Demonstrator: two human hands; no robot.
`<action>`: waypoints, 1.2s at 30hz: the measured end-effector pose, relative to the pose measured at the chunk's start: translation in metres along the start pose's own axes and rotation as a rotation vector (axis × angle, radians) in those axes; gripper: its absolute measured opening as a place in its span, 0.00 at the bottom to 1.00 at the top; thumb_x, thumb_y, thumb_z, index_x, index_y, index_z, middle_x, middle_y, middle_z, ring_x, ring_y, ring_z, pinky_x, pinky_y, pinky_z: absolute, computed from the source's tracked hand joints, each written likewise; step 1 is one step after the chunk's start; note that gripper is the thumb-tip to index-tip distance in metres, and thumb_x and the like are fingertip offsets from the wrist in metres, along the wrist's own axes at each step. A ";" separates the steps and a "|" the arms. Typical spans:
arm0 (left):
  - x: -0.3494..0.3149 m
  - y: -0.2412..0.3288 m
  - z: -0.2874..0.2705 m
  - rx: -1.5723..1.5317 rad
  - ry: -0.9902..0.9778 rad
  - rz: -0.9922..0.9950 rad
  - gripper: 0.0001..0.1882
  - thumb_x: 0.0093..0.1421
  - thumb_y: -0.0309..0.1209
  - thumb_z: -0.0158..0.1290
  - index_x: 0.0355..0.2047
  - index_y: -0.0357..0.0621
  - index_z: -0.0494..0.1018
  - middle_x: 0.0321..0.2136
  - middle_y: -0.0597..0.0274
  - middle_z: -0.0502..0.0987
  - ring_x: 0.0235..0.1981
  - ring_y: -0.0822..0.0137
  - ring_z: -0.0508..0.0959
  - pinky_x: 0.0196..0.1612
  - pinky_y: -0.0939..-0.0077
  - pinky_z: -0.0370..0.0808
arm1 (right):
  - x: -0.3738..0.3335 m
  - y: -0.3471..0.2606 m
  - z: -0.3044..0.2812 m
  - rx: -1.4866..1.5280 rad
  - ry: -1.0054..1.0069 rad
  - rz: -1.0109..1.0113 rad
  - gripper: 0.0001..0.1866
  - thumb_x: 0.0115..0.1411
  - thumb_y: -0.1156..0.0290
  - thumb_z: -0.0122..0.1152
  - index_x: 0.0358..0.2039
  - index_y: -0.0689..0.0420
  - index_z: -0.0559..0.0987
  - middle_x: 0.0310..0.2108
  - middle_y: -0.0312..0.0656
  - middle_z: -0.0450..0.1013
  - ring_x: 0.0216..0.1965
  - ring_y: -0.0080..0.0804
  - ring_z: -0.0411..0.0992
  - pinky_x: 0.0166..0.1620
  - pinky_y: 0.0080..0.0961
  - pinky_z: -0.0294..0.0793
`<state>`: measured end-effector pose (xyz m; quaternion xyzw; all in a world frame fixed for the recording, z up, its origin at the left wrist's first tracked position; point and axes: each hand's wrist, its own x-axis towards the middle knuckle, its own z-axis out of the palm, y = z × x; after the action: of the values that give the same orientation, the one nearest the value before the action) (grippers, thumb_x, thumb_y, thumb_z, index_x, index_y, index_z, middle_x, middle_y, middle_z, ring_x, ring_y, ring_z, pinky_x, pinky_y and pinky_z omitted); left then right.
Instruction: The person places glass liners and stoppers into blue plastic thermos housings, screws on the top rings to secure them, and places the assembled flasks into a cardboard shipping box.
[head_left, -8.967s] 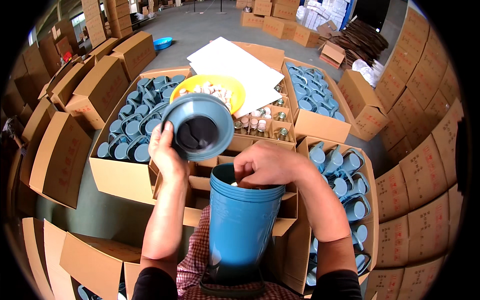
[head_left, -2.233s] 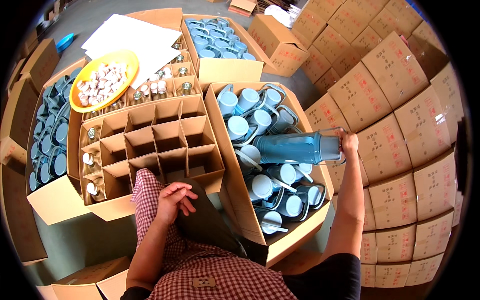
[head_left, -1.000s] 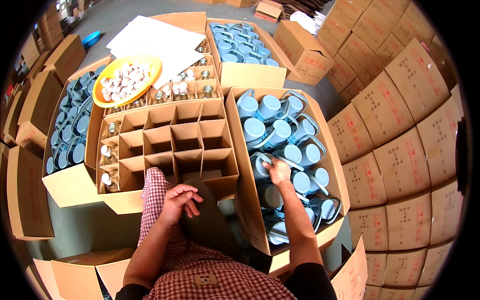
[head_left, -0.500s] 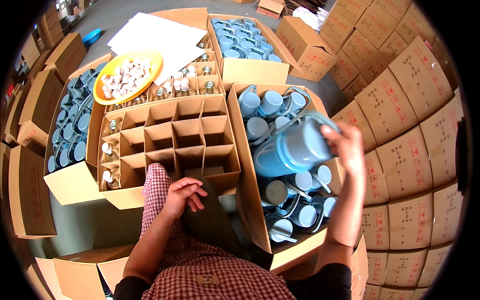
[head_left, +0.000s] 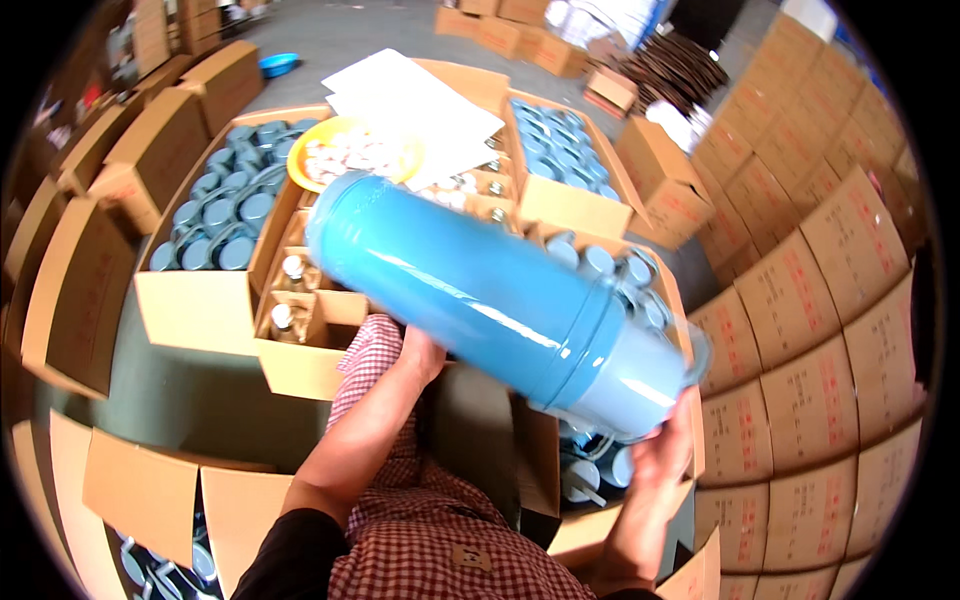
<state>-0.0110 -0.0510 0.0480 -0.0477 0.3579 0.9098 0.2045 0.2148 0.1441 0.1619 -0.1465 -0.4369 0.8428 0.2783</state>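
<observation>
A large blue thermos flask lies tilted across the middle of my view, its pale cup-like lid toward the lower right. My right hand grips it at the lid end, by the handle. From below, my left hand holds the body; most of its fingers are hidden behind the flask. Under the lid end stands a carton of upright blue flasks. Partly covered by the flask is a divided carton, with white-stoppered glass bottles in its left cells.
Farther back, a yellow bowl of small round pieces sits beside white sheets. More cartons of blue flasks stand at left and at the back. Stacked cartons wall the right side. An opened carton is at lower left.
The flask has come up out of the right carton and swung left, in front of me. My left hand, free before, has moved up under its body. The view has shifted.
</observation>
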 end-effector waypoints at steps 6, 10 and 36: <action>0.019 0.050 -0.109 -0.358 -0.317 0.206 0.17 0.65 0.39 0.41 0.46 0.41 0.69 0.39 0.57 0.75 0.38 0.61 0.75 0.41 0.69 0.75 | -0.056 0.133 0.002 0.068 -0.285 0.569 0.15 0.62 0.58 0.50 0.41 0.57 0.70 0.39 0.41 0.71 0.44 0.39 0.71 0.46 0.36 0.71; 0.001 0.080 -0.174 0.300 0.028 0.470 0.14 0.63 0.36 0.44 0.40 0.39 0.72 0.33 0.58 0.77 0.30 0.64 0.77 0.33 0.73 0.76 | -0.062 0.096 0.058 -0.451 -0.788 0.729 0.09 0.58 0.75 0.55 0.39 0.63 0.73 0.35 0.44 0.74 0.40 0.35 0.74 0.46 0.31 0.73; -0.019 0.020 -0.221 -0.384 -0.284 -0.158 0.14 0.61 0.31 0.47 0.44 0.35 0.71 0.38 0.53 0.77 0.33 0.62 0.80 0.34 0.71 0.80 | 0.100 0.185 0.266 -0.993 -1.124 -0.553 0.46 0.58 0.32 0.24 0.58 0.62 0.64 0.56 0.52 0.63 0.59 0.45 0.60 0.63 0.38 0.48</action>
<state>-0.0151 -0.2185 -0.0981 0.0148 0.1414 0.9399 0.3104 -0.0593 -0.0560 0.1630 0.3069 -0.8566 0.3978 0.1175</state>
